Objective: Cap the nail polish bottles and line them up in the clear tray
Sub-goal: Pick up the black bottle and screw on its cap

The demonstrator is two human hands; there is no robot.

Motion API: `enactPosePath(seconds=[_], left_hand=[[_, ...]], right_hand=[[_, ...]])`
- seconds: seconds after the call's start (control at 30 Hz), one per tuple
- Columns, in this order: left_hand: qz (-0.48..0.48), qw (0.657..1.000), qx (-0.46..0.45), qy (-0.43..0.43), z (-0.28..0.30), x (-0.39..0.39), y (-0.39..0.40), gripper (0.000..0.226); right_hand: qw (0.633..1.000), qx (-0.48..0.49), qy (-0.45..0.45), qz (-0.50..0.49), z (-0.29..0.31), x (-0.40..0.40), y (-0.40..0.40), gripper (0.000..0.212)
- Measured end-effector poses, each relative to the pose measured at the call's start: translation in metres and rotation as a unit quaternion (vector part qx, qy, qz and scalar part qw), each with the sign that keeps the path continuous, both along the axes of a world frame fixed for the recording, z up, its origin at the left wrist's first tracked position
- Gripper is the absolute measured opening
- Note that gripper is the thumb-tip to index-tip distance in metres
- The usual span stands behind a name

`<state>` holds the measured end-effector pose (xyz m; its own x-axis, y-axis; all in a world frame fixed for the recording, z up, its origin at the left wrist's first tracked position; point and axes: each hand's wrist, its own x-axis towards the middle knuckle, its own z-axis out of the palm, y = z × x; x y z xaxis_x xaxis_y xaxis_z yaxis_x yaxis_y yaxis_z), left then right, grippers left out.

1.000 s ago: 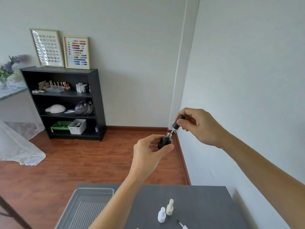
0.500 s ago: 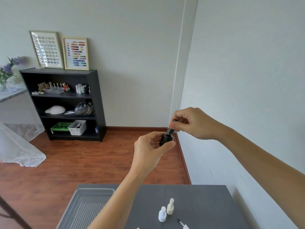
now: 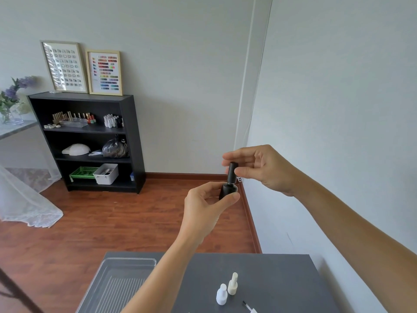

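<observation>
I hold a black nail polish bottle (image 3: 228, 190) up in front of me, above the floor beyond the table. My left hand (image 3: 204, 207) pinches the bottle's round body from below. Its tall black cap (image 3: 232, 172) sits upright on the neck. My right hand (image 3: 264, 169) has thumb and forefinger closed around that cap. The clear tray (image 3: 129, 260) lies on the grey table (image 3: 277, 276) at lower left, with no bottles visible in it. One white capped bottle (image 3: 221, 295) and one cream capped bottle (image 3: 232, 284) stand on the table to the tray's right.
A loose brush (image 3: 247, 306) lies on the table at the bottom edge. A wall runs close along the table's right side. Across the wood floor stands a black shelf unit (image 3: 126, 141) with more bottles and bins.
The cap with its brush was lifted clear of the bottle's neck a second ago. My right hand lowered it in, and the cap now sits on the bottle. Both hands rose slightly.
</observation>
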<state>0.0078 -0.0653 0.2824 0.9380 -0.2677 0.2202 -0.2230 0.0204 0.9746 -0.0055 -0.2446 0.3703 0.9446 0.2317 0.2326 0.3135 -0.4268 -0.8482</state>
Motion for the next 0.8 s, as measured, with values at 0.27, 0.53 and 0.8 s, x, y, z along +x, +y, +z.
enactPosePath(seconds=[0.27, 0.53, 0.8], left_hand=[[0.001, 1.0, -0.011, -0.001, 0.001, 0.0, -0.004, 0.022], [0.002, 1.0, 0.001, -0.006, 0.002, 0.004, 0.001, 0.019], [0.0, 1.0, 0.008, -0.005, 0.002, 0.003, -0.002, 0.023]], right_hand=[[0.989, -0.054, -0.076, -0.111, -0.006, 0.006, 0.009, 0.038], [1.0, 0.021, -0.021, -0.007, -0.012, 0.005, 0.0, 0.031], [0.987, -0.052, -0.098, -0.118, -0.009, 0.007, 0.009, 0.034]])
